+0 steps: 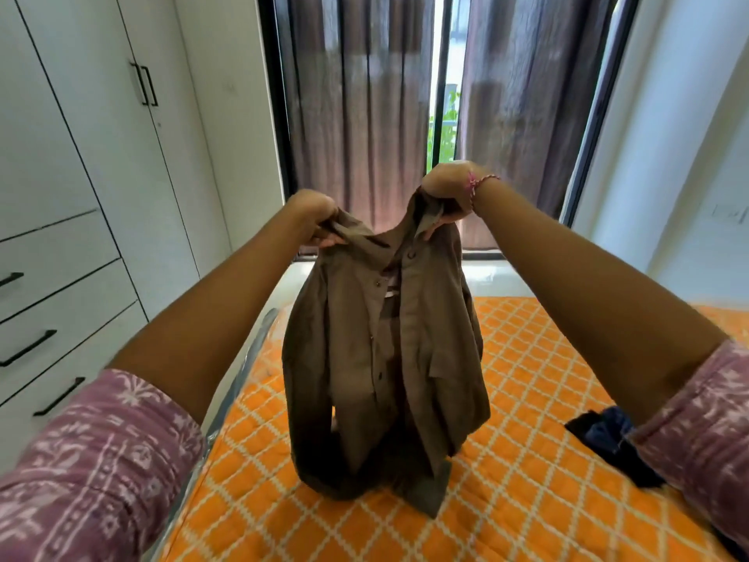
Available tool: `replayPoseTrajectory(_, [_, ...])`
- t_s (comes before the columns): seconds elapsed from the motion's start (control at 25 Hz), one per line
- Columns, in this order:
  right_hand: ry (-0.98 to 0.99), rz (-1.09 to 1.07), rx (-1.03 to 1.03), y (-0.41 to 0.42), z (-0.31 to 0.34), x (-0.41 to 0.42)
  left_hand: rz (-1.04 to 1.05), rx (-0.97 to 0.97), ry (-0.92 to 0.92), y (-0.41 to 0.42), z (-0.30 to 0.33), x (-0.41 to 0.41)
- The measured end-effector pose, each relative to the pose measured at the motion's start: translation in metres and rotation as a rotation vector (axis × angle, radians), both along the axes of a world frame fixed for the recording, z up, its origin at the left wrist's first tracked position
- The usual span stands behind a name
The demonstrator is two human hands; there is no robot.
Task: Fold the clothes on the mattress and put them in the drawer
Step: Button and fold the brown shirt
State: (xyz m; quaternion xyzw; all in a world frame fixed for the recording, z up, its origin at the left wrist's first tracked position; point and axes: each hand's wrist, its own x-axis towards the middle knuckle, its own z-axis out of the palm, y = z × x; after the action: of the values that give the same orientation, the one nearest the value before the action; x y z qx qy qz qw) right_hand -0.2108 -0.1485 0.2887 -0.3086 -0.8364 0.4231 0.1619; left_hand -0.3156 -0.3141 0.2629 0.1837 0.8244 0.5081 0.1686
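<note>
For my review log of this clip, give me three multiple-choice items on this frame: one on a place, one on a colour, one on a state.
1. Where does the shirt's hem rest?
A. on the bed cover
B. in a drawer
C. on the floor

2. What colour is the bed cover?
A. green
B. orange with white lattice
C. plain grey

3. How is the shirt held?
A. folded flat, untouched
B. by one hand only
C. by both hands at the shoulders

Answers: 1 A, its lower edge bunches on the quilt. 2 B, the pattern shows all around the shirt. 3 C, the left hand and right hand each grip near the collar.
</note>
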Motion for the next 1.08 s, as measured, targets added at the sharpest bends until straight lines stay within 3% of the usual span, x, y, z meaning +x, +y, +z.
replayPoseTrajectory(0.08, [-0.096,-0.057,0.015,0.012,-0.033,-0.023,0.051,0.008,-0.041,0.022,-0.032,-0.022])
replayPoseTrajectory(0.16, [-0.059,-0.119,0.034,0.033,-0.077,-0.052,0.008,0.139,-0.032,0.04,-0.074,-0.044])
replayPoseTrajectory(0.28, [-0.008,-0.029,0.075,0.069,-0.158,-0.086,-0.2,0.24,-0.101,0.07,-0.138,-0.066])
replayPoseTrajectory(0.32, [-0.028,-0.006,0.088,0.069,-0.19,-0.087,-0.244,0.135,-0.03,0.08,-0.176,-0.077])
replayPoseTrajectory(0.44, [-0.294,0.087,0.222,0.035,-0.286,-0.065,-0.425,-0.435,0.303,0.089,-0.29,-0.079])
replayPoseTrajectory(0.52, [-0.589,0.114,0.201,0.016,-0.345,-0.05,-0.549,-0.788,0.257,0.07,-0.325,-0.047])
replayPoseTrajectory(0.6, [-0.835,0.167,0.185,0.008,-0.384,-0.038,-0.625,-0.998,0.216,0.059,-0.362,-0.026])
replayPoseTrajectory(0.76, [-0.807,0.201,0.566,-0.002,-0.418,-0.013,-0.605,-1.085,0.417,0.054,-0.385,-0.014])
replayPoseTrajectory(1.08, [-0.868,0.391,0.333,-0.041,-0.409,0.054,-0.8,-1.176,0.552,-0.002,-0.382,0.038])
